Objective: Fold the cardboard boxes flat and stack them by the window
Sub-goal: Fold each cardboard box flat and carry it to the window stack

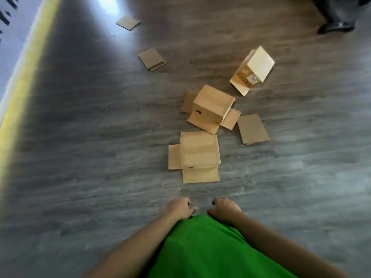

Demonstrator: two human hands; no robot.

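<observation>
On the grey wooden floor (100,157) three cardboard boxes stand unfolded with their flaps spread out: the nearest box (199,151) straight ahead of the hands, the middle box (211,106) just behind it, and the far box (254,66) tilted, further to the right. Three flat cardboard pieces lie around them, one (252,128) beside the middle box and two (151,58) (128,22) further away to the left. Both hands, the left hand (179,208) and the right hand (224,209), hang near each other above a green shirt (208,247), fingers loosely curled, holding nothing. A dark shoe (335,27) is at the top right.
</observation>
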